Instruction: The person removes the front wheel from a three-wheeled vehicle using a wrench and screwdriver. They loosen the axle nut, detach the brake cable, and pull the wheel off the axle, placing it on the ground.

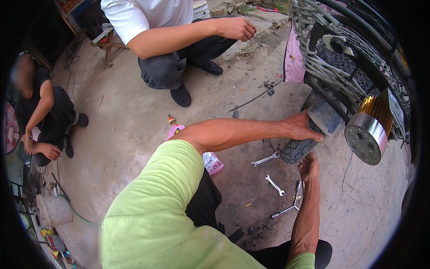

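we are pressing our left hand (pixel 301 127) and right hand (pixel 308 166) flat against the small black tyre (pixel 295 150), hands apart, beside spanners (pixel 265 159) lying on the concrete floor (pixel 134 121).

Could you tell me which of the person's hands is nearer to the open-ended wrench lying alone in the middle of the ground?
The right hand. It rests at the bottom of the small tyre, just right of the wrench. The left hand grips the tyre's top, farther up.

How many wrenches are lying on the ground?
3 wrenches: one beside the small tyre, one in the middle, one beside the right forearm. More may hide under the arms.
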`<state>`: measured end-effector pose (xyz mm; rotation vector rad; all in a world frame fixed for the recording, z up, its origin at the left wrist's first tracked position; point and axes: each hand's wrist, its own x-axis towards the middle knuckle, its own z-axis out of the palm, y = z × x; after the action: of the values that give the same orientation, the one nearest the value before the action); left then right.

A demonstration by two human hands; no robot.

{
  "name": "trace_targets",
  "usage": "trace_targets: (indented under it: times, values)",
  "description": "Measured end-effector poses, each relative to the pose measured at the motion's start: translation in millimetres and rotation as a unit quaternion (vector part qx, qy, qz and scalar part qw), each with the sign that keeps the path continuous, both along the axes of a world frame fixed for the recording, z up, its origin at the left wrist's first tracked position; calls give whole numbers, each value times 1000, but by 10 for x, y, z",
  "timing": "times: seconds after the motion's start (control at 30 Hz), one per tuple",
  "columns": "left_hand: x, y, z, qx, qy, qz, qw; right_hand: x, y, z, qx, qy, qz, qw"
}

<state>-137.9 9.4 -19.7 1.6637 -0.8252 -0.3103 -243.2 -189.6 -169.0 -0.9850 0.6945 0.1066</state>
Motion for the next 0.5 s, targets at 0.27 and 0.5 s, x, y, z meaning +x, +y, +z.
trace_targets:
  times: [0.27, 0.5]
  values:
    - [-28, -41, 44, -6, 4, 15, 1000, 17, -190, -221, -1, -20, 7, 1000]
    - [-5, -108, 14, -9, -9, 0, 1000, 95, -359, -503, -174, -7, 37, 984]
